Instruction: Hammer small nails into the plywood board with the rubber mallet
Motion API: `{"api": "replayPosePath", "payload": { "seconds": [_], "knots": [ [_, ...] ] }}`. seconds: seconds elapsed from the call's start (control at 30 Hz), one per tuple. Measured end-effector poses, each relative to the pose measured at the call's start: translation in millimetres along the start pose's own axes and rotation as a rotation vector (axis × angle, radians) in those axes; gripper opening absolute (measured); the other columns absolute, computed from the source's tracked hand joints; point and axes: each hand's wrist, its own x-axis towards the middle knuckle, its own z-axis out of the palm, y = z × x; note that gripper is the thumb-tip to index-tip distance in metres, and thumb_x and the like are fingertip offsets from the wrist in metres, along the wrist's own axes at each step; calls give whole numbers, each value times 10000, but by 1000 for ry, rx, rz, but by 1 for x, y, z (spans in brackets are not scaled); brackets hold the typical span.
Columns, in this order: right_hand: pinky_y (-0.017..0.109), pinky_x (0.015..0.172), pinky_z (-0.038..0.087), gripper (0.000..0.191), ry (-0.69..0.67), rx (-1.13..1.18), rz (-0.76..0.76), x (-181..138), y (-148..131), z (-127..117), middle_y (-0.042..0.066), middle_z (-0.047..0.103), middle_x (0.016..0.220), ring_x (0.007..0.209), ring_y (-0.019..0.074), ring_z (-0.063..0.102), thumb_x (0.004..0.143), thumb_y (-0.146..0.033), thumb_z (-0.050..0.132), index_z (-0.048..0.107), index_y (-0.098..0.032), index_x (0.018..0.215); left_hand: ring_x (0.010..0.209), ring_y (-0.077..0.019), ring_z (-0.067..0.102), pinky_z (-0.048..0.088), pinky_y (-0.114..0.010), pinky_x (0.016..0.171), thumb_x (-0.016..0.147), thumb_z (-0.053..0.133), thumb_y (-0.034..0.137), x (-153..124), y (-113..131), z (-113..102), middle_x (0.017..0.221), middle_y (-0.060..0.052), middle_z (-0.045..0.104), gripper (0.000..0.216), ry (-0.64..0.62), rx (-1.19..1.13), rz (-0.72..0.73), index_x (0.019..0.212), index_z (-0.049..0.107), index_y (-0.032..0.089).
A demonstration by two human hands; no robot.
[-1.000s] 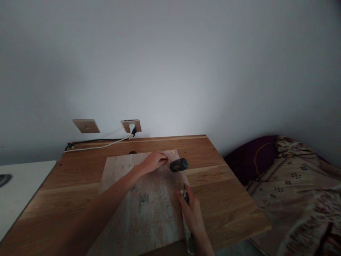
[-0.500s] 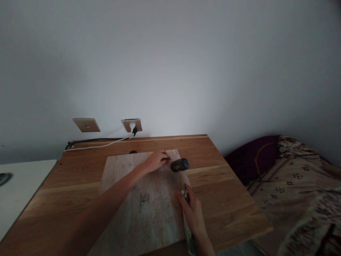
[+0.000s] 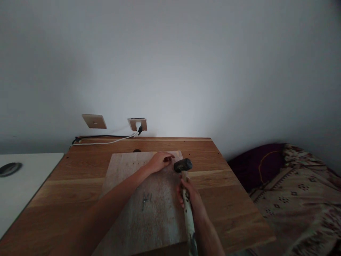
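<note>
Hammer sits gripped in the right hand, its head beside the left hand, whose fingers pinch narrowly on the board atop the worktop.

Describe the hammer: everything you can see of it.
The hammer has a dark, rounded, barrel-shaped head on a long pale handle that looks like worn wood, blotched with darker marks near the bottom edge of the picture. The right hand grips the handle high up, not far below the head. The handle runs from the bottom edge up toward the wall, over the pale board. The head sits just right of the left hand; whether it touches the board is unclear.
</note>
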Motion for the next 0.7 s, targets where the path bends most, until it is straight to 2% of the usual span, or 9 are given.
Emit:
{"api": "replayPosePath", "payload": {
  "seconds": [0.1,0.23,0.43,0.57,0.7],
  "knots": [
    [187,270,258,604,9,57,-34,21,-7,5,-111,523,553,305,70,385,665,-659,759,570,-229,1046,797,-185,699,524,-285,780,787,658,63,-1,2,1,960,-56,786,417,5,-33,-37,1186,732,158],
    [205,258,289,655,-41,-34,-83,37,-19,10,-123,481,515,288,76,383,653,-733,736,577,-218,1025,779,-169,691,513,-270,767,771,668,66,-2,1,3,944,-49,782,425,10,-63,-31,1183,722,153],
    [200,261,310,636,4,-123,-170,32,-25,27,-125,485,544,301,85,425,720,-742,692,564,-229,1074,772,-174,684,512,-279,739,793,712,161,-1,-2,3,910,-47,769,430,38,-109,-44,1223,710,159],
    [184,283,321,553,4,-175,-230,28,-18,32,-112,496,578,332,74,438,785,-708,679,570,-225,1030,770,-177,698,517,-274,716,744,651,68,-2,-1,2,923,-44,781,550,15,-142,-53,1284,679,165],
    [180,297,331,532,39,-205,-268,26,-13,31,-107,505,604,348,72,442,837,-698,639,571,-231,1082,768,-177,703,522,-273,724,724,627,52,-2,1,2,932,-45,788,562,11,-113,-66,1273,679,159]
  ]
}}
